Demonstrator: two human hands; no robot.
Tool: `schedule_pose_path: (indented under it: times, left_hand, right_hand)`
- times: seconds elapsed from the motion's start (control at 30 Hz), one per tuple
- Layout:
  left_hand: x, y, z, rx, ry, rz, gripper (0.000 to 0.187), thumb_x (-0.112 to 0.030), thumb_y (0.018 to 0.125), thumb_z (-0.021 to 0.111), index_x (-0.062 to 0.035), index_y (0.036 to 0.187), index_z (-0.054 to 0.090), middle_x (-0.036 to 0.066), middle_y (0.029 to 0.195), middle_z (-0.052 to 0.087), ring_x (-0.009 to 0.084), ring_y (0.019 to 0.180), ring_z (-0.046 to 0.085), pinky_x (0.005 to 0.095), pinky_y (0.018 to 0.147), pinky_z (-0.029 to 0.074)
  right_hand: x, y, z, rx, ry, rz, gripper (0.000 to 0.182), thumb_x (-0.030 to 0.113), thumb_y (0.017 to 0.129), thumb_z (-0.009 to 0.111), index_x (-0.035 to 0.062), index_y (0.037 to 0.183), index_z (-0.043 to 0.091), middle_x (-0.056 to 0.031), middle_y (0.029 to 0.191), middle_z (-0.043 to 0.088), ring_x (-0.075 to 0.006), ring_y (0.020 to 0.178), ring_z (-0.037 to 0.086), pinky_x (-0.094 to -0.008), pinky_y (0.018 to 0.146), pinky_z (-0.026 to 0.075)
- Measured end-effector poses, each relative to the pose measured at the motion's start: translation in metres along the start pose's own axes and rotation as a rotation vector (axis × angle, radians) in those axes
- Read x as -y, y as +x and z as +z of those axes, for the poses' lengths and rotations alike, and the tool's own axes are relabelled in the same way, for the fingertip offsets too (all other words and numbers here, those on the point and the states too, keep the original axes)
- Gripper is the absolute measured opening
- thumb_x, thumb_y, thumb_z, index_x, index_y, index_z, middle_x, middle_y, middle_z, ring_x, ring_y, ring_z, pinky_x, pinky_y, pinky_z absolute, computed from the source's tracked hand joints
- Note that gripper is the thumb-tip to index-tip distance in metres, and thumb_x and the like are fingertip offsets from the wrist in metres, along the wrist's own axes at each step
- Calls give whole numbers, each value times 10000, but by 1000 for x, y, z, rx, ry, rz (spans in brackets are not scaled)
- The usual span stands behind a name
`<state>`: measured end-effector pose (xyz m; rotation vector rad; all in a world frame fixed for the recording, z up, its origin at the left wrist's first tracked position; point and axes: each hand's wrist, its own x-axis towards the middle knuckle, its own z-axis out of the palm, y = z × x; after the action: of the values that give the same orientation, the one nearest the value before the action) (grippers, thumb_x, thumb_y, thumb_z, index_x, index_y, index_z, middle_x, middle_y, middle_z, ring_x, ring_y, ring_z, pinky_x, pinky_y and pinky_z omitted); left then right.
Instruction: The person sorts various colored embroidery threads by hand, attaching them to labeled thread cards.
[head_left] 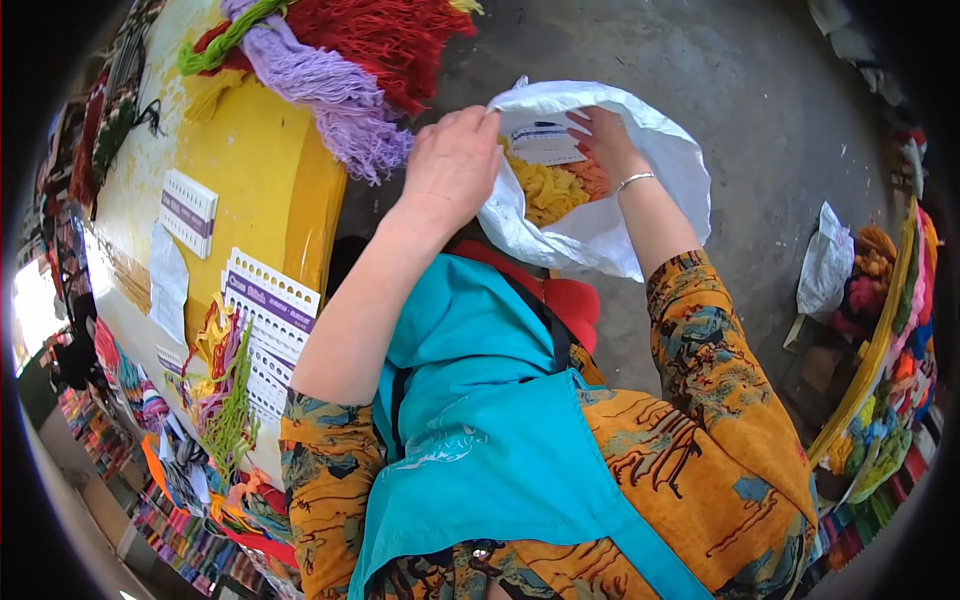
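My left hand (455,165) is closed on the near-left rim of a white woven sack (655,130), holding its mouth open. Inside the sack lie yellow yarn (547,190), orange yarn (592,178) and white cards with a purple band (545,140). My right hand (604,138) reaches into the sack, its fingers apart above the orange yarn and beside the cards; nothing shows in it. A bracelet circles that wrist.
On the left, a yellow-edged table (255,150) bears lilac yarn (325,85), red yarn (385,45) and cross stitch cards (268,300). Multicoloured thread (228,390) lies on its near part. At right stand a small white bag (828,265) and another yarn-filled table (890,400).
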<state>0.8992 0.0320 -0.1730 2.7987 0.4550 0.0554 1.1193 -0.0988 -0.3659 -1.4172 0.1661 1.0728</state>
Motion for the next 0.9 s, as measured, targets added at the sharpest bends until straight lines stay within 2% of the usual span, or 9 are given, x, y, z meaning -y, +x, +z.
schedule_pose_path:
  times: [0.17, 0.2, 0.33, 0.37, 0.43, 0.5, 0.57, 0.73, 0.9]
  left_hand:
    - [-13, -19, 20, -86, -53, -2, 276, -98, 833, 560, -9, 1093, 595, 147, 1099, 615, 305, 998, 607, 419, 826, 506]
    - [-19, -25, 18, -50, -51, -18, 246, -118, 812, 573, -24, 1037, 605, 135, 1047, 618, 292, 967, 610, 414, 799, 511]
    - [-34, -58, 5, 85, -258, -99, 169, -155, 782, 599, -73, 923, 641, 101, 955, 615, 276, 953, 611, 418, 754, 523]
    - [-34, -74, 24, -146, -308, -32, 149, -174, 798, 594, -80, 907, 633, 98, 974, 611, 282, 965, 606, 428, 752, 522]
    - [-38, -109, -22, -86, -389, -57, 135, -177, 806, 586, -89, 904, 615, 88, 1035, 597, 271, 988, 594, 431, 784, 512]
    - [-31, -154, -38, -265, -476, -81, 204, -199, 837, 586, -61, 982, 626, 111, 1104, 602, 282, 1042, 581, 419, 814, 504]
    - [-17, -203, -60, -416, -569, -110, 254, -196, 853, 606, -29, 1043, 633, 141, 1149, 607, 310, 1079, 573, 416, 855, 498]
    - [27, -366, -110, -903, -191, -509, 243, -100, 795, 637, -8, 1020, 636, 160, 1053, 627, 333, 983, 612, 410, 866, 503]
    - [63, -584, -124, -952, 314, -1228, 294, -98, 767, 649, -13, 1048, 634, 188, 1138, 590, 350, 1114, 544, 435, 951, 444]
  right_hand:
    - [-2, -13, 20, -58, 285, -144, 293, 244, 945, 494, 114, 1208, 499, -69, 1205, 565, -236, 1056, 578, -461, 891, 497]
    - [-36, 21, -7, 106, 468, -195, 312, 297, 958, 471, 117, 1209, 514, -73, 1211, 563, -246, 1103, 545, -487, 933, 467]
    - [-57, -30, -12, 92, 453, 125, 317, 293, 959, 438, 99, 1150, 601, -108, 1071, 601, -257, 964, 568, -460, 838, 475]
    - [-60, -43, -9, 103, 421, 206, 318, 274, 957, 431, 88, 1123, 628, -120, 1014, 618, -260, 898, 588, -454, 795, 487]
    - [-72, -37, -32, 248, 413, 360, 352, 203, 974, 354, 56, 1137, 629, -126, 927, 607, -264, 811, 568, -467, 750, 492]
    - [-66, -62, -12, 294, 498, 480, 383, 104, 971, 320, 53, 1276, 547, -212, 1074, 588, -287, 970, 559, -465, 883, 456]
    - [-50, -97, 6, 186, 355, 491, 297, 120, 958, 400, 29, 1152, 607, -153, 1110, 622, -277, 1023, 597, -409, 890, 482]
    - [-18, -134, 0, -55, -24, 214, 95, 193, 926, 443, 106, 892, 462, -47, 816, 452, -180, 726, 432, -320, 654, 368]
    - [-14, -170, 44, -205, -316, 8, 322, 267, 894, 486, 184, 633, 317, 58, 521, 282, -82, 430, 267, -231, 418, 255]
